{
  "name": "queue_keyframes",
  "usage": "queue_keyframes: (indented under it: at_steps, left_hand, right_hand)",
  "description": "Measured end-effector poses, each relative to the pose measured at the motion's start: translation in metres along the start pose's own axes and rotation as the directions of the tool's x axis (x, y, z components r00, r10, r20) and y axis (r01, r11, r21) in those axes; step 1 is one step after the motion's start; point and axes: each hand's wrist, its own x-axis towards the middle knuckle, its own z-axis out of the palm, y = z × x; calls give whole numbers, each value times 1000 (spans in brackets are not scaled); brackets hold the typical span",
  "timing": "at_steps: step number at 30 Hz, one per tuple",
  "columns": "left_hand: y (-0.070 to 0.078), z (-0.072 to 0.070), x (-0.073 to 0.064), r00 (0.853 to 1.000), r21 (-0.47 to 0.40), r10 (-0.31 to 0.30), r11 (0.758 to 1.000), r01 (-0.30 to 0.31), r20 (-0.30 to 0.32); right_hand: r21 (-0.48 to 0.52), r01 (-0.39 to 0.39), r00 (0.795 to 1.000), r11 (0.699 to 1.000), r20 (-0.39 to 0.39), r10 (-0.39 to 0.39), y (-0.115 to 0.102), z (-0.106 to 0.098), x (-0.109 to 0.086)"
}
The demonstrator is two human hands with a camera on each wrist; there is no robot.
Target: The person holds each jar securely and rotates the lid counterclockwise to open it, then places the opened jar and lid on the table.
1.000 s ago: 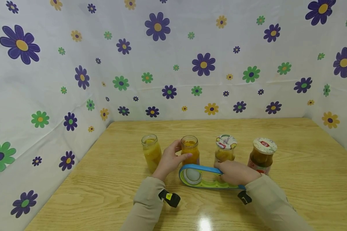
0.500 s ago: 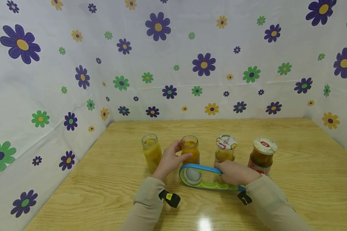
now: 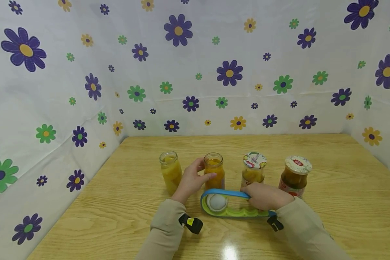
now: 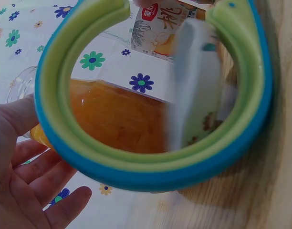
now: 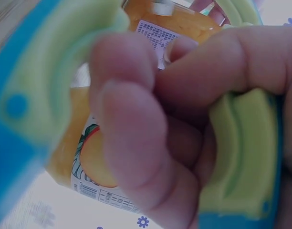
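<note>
My left hand (image 3: 190,181) holds an open glass jar (image 3: 213,170) of orange fruit, thumb across its front. In my right hand (image 3: 269,195) is a blue and green jar opener (image 3: 225,193), gripped by its handle just in front of that jar. A pale round lid (image 3: 217,202) shows within the opener's loop. The left wrist view has the lid (image 4: 196,86) blurred and edge-on beside the jar (image 4: 119,117), seen through the ring (image 4: 151,179). Curled fingers (image 5: 136,129) pass through the opener's handle (image 5: 239,157) in the right wrist view.
An open jar of yellow fruit (image 3: 171,175) stands left of my left hand. Two lidded jars, one yellow (image 3: 254,166) and one darker (image 3: 294,177), stand behind and right of my right hand. Flowered cloth (image 3: 195,68) rises behind the wooden table (image 3: 94,224).
The jar opener has dropped slightly and come toward me, away from the held jar. The lid has moved down with it. My left hand and its jar stay in place.
</note>
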Motion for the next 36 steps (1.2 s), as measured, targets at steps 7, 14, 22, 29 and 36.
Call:
queue_keyframes:
  at_steps: [7, 14, 22, 29, 36]
  left_hand:
    - [0, 1, 0, 1000, -8, 4, 1000, -4, -2]
    - [0, 0, 0, 1000, -3, 1, 1000, -1, -3]
    - [0, 0, 0, 1000, 0, 11, 1000, -11, -4]
    - [0, 0, 0, 1000, 9, 6, 1000, -6, 0]
    - [-1, 0, 1, 1000, 19, 21, 1000, -21, -2]
  right_hand:
    - [-17, -3, 1000, 1000, 13, 4, -1, 0, 0]
    - [-41, 3, 1000, 999, 13, -3, -1, -1, 1]
    - [-82, 15, 1000, 997, -4, -15, -1, -4, -1]
    - [-85, 18, 1000, 996, -13, -19, 0, -8, -3]
    - [-83, 103, 989, 991, -93, -111, -1, -18, -9]
